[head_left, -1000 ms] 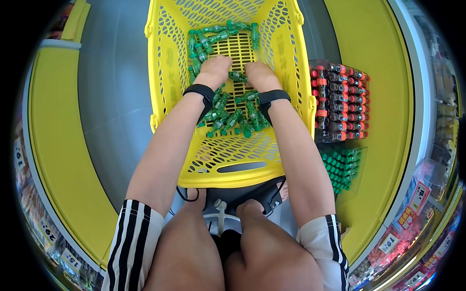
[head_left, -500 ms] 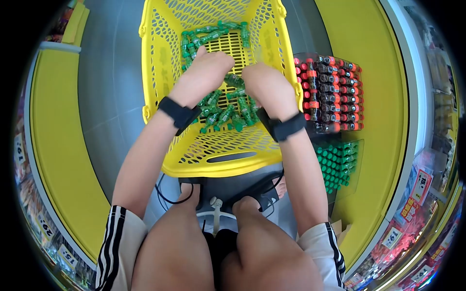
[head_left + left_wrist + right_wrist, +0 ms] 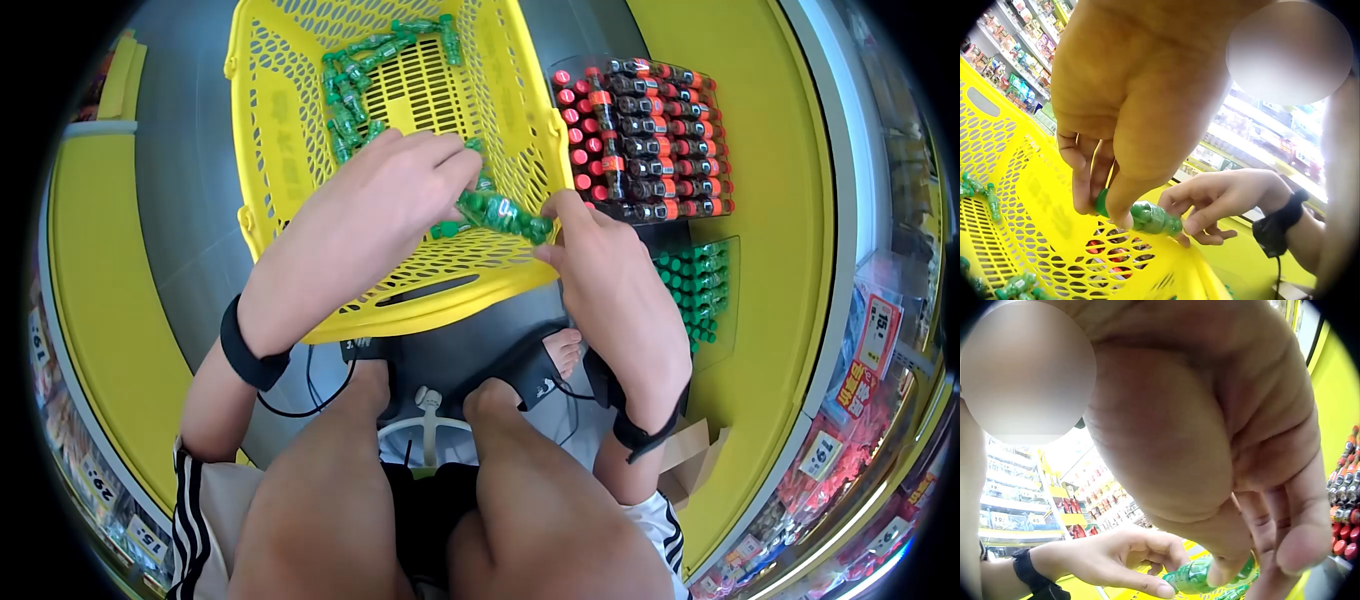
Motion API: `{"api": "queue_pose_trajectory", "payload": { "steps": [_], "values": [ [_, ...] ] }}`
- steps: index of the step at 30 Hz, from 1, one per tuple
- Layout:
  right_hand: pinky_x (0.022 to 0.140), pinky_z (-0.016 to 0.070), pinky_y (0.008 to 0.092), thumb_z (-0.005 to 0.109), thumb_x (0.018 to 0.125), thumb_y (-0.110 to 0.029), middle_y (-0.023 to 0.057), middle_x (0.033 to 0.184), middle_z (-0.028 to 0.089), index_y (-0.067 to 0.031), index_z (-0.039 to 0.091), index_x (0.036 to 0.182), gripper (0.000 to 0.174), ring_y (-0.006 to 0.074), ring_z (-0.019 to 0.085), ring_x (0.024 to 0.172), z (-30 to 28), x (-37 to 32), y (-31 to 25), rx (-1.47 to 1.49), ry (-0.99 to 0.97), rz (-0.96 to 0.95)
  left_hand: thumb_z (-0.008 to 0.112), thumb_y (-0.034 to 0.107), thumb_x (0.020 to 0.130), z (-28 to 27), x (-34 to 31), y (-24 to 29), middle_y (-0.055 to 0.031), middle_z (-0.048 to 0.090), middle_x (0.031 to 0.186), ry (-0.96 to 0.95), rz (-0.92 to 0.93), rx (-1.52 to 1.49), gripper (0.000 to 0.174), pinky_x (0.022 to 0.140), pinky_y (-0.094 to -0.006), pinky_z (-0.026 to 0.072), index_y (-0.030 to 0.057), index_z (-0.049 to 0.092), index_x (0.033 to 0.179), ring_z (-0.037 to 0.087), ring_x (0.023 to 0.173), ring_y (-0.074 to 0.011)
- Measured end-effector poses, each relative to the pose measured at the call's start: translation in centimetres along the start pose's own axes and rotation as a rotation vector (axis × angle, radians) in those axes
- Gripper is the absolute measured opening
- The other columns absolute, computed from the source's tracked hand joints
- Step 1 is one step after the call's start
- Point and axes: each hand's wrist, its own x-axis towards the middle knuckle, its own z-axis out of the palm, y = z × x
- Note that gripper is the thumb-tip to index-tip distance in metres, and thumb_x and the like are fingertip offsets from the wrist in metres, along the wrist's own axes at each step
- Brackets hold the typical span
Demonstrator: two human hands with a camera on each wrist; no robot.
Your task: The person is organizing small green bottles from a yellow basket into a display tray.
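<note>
A small green bottle (image 3: 500, 212) lies between the two hands, over the near right part of the yellow basket (image 3: 400, 318). My left hand (image 3: 385, 190) pinches one end; in the left wrist view its thumb and fingers close on the green bottle (image 3: 1152, 219). The thumb and fingers of my right hand (image 3: 620, 290) pinch the other end, as the right wrist view shows with the bottle (image 3: 1191, 576) beside the thumb. Other green bottles (image 3: 350, 100) lie along the basket's far and left sides. My left hand and forearm hide part of the basket floor.
Packed dark bottles with red caps (image 3: 660, 140) stand right of the basket on a yellow ledge (image 3: 770, 300). Nearer are green-capped bottles (image 3: 695, 285) in a clear container and an open cardboard box (image 3: 690, 455). Shelves of packaged goods (image 3: 840, 440) line the right edge.
Both hands have drawn back from inside the basket toward its near right rim, with a green bottle now between them. The basket has shifted left and up in the head view.
</note>
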Motion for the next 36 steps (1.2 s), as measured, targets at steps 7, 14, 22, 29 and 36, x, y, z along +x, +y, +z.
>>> {"api": "queue_pose_trajectory", "payload": {
  "steps": [7, 14, 22, 29, 36],
  "values": [
    [0.077, 0.0543, 0.0541, 0.076, 0.096, -0.002, 0.0213, 0.107, 0.069, -0.0004, 0.059, 0.125, 0.034, 0.0479, 0.068, 0.095, -0.8, -4.9, 1.3, 0.171, 0.099, 0.032, 0.081, 0.005, 0.085, 0.2, 0.1, 3.6, -0.0143, 0.064, 0.107, 0.056, 0.075, -0.048, 0.030, 0.092, -0.0478, 0.0526, 0.0034, 0.065, 0.111, 0.064, 0.107, -0.0389],
    [0.078, 0.0555, 0.0388, 0.074, 0.094, 0.007, 0.0164, 0.106, 0.073, -0.0039, 0.067, 0.134, 0.042, 0.0309, 0.071, 0.088, -1.0, -9.1, 5.0, 0.173, 0.294, 0.094, 0.082, 0.006, 0.088, 2.9, 2.1, 6.5, -0.0141, 0.061, 0.105, 0.076, 0.188, -0.220, 0.029, 0.083, -0.0465, 0.0547, 0.0024, 0.066, 0.111, 0.066, 0.098, -0.0374],
    [0.081, 0.0588, 0.0427, 0.066, 0.100, 0.010, 0.0211, 0.106, 0.074, -0.0048, 0.065, 0.136, 0.039, 0.0386, 0.074, 0.093, 0.1, -13.7, 10.8, 0.308, 0.396, 0.243, 0.082, 0.012, 0.091, 8.2, 5.4, 11.6, -0.0137, 0.055, 0.099, 0.011, 0.372, -0.282, 0.027, 0.078, -0.0459, 0.0548, 0.0021, 0.059, 0.102, 0.063, 0.091, -0.0349],
    [0.077, 0.0569, 0.0351, 0.060, 0.110, -0.003, 0.0137, 0.099, 0.073, -0.0058, 0.065, 0.147, 0.037, 0.0220, 0.074, 0.088, 2.0, -17.7, 16.9, 0.457, 0.521, 0.462, 0.082, 0.013, 0.087, 15.3, 9.0, 15.4, -0.0112, 0.054, 0.099, -0.088, 0.486, -0.378, 0.033, 0.076, -0.0452, 0.0559, 0.0062, 0.059, 0.110, 0.064, 0.094, -0.0315],
    [0.075, 0.0588, 0.0305, 0.058, 0.115, -0.014, 0.0091, 0.102, 0.073, -0.0061, 0.066, 0.148, 0.035, 0.0114, 0.070, 0.082, 4.6, -19.9, 23.3, 0.691, 0.711, 0.668, 0.070, 0.003, 0.085, 24.7, 12.0, 18.7, -0.0091, 0.055, 0.101, -0.085, 0.592, -0.320, 0.030, 0.074, -0.0418, 0.0598, 0.0115, 0.062, 0.113, 0.065, 0.098, -0.0282]
  ]
}}
